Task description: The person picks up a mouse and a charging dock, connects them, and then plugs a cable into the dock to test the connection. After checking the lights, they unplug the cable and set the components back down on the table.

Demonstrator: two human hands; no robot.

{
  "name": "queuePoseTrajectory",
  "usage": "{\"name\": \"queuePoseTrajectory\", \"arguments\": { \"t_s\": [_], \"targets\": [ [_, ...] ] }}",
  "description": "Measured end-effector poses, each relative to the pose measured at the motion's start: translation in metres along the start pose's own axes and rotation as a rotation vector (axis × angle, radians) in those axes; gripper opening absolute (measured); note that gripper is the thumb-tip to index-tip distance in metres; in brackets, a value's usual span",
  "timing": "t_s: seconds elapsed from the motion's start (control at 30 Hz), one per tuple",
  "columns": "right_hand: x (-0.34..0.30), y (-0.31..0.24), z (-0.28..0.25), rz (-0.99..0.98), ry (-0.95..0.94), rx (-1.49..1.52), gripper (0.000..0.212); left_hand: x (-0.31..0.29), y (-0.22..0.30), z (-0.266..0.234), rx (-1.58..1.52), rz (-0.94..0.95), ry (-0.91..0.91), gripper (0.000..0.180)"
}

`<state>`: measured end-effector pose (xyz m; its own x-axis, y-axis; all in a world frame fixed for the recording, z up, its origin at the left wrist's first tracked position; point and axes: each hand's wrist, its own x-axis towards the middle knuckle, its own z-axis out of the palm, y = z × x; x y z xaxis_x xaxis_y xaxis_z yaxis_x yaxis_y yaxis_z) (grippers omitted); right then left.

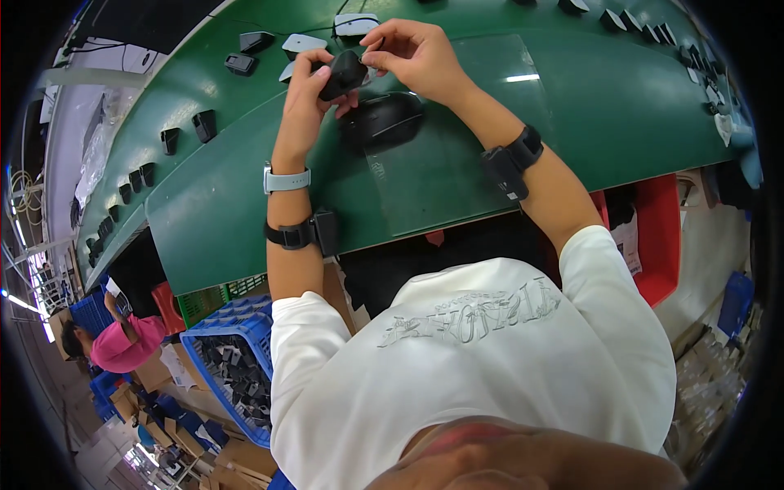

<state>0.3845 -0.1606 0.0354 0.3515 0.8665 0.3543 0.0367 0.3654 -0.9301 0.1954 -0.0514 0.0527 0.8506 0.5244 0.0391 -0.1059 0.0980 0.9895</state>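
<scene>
My left hand [310, 94] is closed round a small black plastic housing [345, 73], held up over the green table, with fingers on both sides of it. Close to the housing's right end, my right hand [416, 61] has thumb and forefinger pinched together. Whatever lies between those fingertips is too small to name. A bit of something pale shows just below the pinch, against the housing. Under both hands, a glossy black rounded object [388, 122] rests on the table, partly on a transparent sheet [465, 155].
White-topped devices [356, 24] and black housings [256, 42] stand beyond my hands on the green table [220, 220]. Several more housings line its left and right far edges. Below are a blue crate [265, 335] of black parts and a red bin [665, 245]. A person in pink [131, 343] sits at left.
</scene>
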Motion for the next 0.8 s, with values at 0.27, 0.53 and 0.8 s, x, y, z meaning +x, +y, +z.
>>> {"name": "queuePoseTrajectory", "arguments": {
  "t_s": [0.27,0.53,0.8],
  "targets": [
    [-0.004,-0.002,0.009,-0.016,-0.045,-0.057,0.037,-0.004,-0.004,0.021,0.181,-0.098,0.022,0.031],
    [-0.021,-0.022,0.002,-0.185,-0.825,-0.822,0.086,0.012,-0.032,-0.028,-0.878,0.167,-0.037,0.043],
    [0.000,-0.008,-0.022,0.149,-0.647,-0.278,0.070,0.005,-0.016,-0.018,-0.885,0.170,0.182,0.040]
  ]
}}
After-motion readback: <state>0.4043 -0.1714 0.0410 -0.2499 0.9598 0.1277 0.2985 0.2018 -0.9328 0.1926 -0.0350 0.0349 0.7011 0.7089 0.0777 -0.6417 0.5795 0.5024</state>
